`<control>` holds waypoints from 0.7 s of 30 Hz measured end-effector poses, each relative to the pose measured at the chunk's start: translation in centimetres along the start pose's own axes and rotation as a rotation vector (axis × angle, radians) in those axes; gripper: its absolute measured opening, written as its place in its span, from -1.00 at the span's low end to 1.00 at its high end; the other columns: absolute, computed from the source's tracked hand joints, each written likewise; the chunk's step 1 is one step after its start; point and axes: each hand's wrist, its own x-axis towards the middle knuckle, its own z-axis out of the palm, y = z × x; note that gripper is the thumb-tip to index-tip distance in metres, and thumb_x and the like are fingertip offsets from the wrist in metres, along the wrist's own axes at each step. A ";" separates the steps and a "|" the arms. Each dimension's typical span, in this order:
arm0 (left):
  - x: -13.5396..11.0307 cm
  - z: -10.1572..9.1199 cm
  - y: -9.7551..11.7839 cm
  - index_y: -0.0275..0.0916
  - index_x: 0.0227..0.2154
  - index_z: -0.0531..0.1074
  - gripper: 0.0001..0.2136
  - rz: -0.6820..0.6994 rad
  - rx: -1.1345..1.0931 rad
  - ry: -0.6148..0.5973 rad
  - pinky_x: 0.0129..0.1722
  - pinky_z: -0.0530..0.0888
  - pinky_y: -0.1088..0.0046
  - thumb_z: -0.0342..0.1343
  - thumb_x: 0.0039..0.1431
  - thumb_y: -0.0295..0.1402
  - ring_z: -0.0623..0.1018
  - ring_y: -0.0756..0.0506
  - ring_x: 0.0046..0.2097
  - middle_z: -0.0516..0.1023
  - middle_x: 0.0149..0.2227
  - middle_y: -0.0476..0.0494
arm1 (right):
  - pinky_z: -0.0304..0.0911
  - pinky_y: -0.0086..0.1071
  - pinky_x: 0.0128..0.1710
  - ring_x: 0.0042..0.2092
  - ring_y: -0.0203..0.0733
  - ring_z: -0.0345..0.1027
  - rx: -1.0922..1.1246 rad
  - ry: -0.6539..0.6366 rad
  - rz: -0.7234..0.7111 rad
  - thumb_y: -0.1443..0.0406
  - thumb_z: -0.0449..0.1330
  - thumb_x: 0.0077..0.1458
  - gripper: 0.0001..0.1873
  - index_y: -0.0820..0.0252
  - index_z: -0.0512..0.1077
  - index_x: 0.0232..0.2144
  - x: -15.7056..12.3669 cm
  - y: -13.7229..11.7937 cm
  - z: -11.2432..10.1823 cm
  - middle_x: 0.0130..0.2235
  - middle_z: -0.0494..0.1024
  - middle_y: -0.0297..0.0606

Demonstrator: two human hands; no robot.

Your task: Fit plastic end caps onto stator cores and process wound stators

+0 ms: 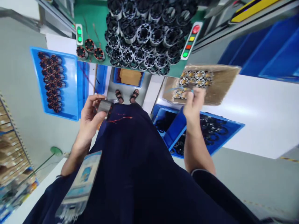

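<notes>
My left hand [90,116] is closed around a motor stator [104,107], a grey metal cylinder with dark ends. Loose copper wires [120,119] trail from it to the right, over my dark clothing. Out to the right, my right hand [195,101] is closed on a small dark tool with blue parts [192,89], too blurred to name more exactly. That hand hovers over a cardboard box [224,84] in which pale ring-shaped cores [200,74] lie in rows.
Dark stator cores [143,32] are stacked on the green bench [93,18], with several wound stators [99,54] at its left. Button panels [191,40] flank the stack. A blue tray [37,77] of wound stators stands left; blue bins [233,126] with black parts sit right.
</notes>
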 end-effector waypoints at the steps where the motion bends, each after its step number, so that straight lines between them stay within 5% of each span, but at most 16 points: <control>1: 0.2 -0.3 0.5 0.08 0.43 0.64 -0.37 0.041 0.009 -0.019 -0.10 0.70 0.30 0.48 0.57 0.32 0.73 -0.17 -0.07 0.77 0.11 -0.15 | 0.12 0.09 -0.06 -0.14 0.23 0.27 0.067 0.031 -0.003 -0.68 0.21 0.25 -0.19 -0.23 0.25 -0.37 -1.5 -1.1 0.3 -0.38 0.35 -0.26; 4: 1.0 -1.1 1.8 0.04 0.42 0.67 -0.30 0.170 0.009 -0.064 -0.17 0.65 0.27 0.55 0.49 0.36 0.69 -0.18 -0.10 0.77 0.15 -0.22 | 0.02 0.03 -0.21 -0.28 0.15 0.08 0.255 0.060 0.005 -0.76 0.16 0.13 -0.14 -0.25 0.34 -0.30 -5.2 -5.2 2.2 -0.35 0.18 -0.32; 7: 1.9 -2.1 2.5 0.06 0.40 0.70 -0.34 0.315 0.072 -0.147 -0.05 0.69 0.13 0.58 0.48 0.32 0.70 -0.27 0.01 0.78 0.14 -0.25 | 0.10 -0.16 -0.31 -0.32 -0.01 0.05 0.388 -0.104 -0.021 -0.57 0.40 0.06 -0.23 -0.23 0.40 -0.10 -8.0 -10.2 5.7 -0.21 0.27 -0.38; 10: 2.5 -3.2 2.4 0.05 0.39 0.70 -0.36 0.397 0.108 -0.177 0.12 0.72 0.01 0.59 0.50 0.29 0.71 -0.33 0.09 0.81 0.14 -0.27 | 0.19 -0.20 -0.36 -0.34 -0.08 0.13 0.588 -0.335 -0.222 -0.28 0.45 0.31 -0.52 -0.21 0.50 -0.04 -10.1 -16.1 10.2 -0.18 0.40 -0.36; 12: 2.6 -4.0 2.0 0.03 0.38 0.70 -0.37 0.434 0.133 -0.162 0.13 0.72 0.03 0.59 0.50 0.27 0.72 -0.32 0.07 0.82 0.14 -0.25 | 0.29 -0.18 -0.32 -0.32 -0.08 0.26 0.650 -0.318 -0.384 -0.07 0.45 0.49 -0.76 -0.23 0.66 0.05 -11.2 -20.2 13.0 -0.18 0.52 -0.33; 16: 2.2 -5.9 0.9 0.00 0.37 0.71 -0.43 0.494 0.203 -0.125 0.11 0.73 0.08 0.57 0.54 0.19 0.72 -0.31 0.07 0.81 0.10 -0.20 | 0.52 -0.02 -0.22 -0.31 -0.02 0.40 0.387 -0.255 -0.412 -0.07 0.49 0.59 -0.69 -0.23 0.76 0.23 -12.6 -26.8 16.6 -0.15 0.69 -0.26; 21: 1.2 -8.0 -0.7 0.05 0.38 0.67 -0.53 0.552 0.101 -0.067 0.15 0.73 0.08 0.63 0.54 -0.12 0.72 -0.28 0.12 0.76 0.12 -0.14 | 0.67 0.07 -0.11 -0.19 0.10 0.61 0.190 -0.297 -0.317 -0.16 0.44 0.64 -0.65 -0.13 0.77 -0.07 -13.4 -29.8 19.2 -0.24 0.65 -0.21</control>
